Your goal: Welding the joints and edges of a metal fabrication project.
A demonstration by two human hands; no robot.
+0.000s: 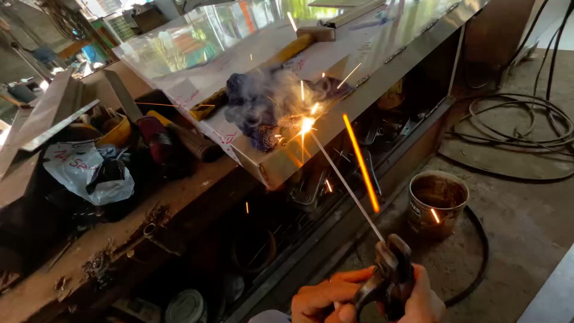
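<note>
Both your hands are wrapped around the dark metal electrode holder [391,272] low in the view, right hand [421,299] at its far side, left hand [323,296] cupped under the near side. The thin grey welding rod [347,182] runs up from it to the bright arc [307,124] at the front edge of the shiny folded sheet-metal panel [382,45], which lies on the worn wooden table [119,233].

The blue gloved hand [263,110] pressing on the panel just beside the arc looks like another person's, so keep the rod tip off it. Sparks are dropping towards the rusty round tin [437,203] and the black cable [478,251] on the floor; I'd judge a short, steady arc and a firm two-handed hold best here, feeding the rod in as it burns. Smoke [263,90] veils the seam, so read the joint from its lit edge.
</note>
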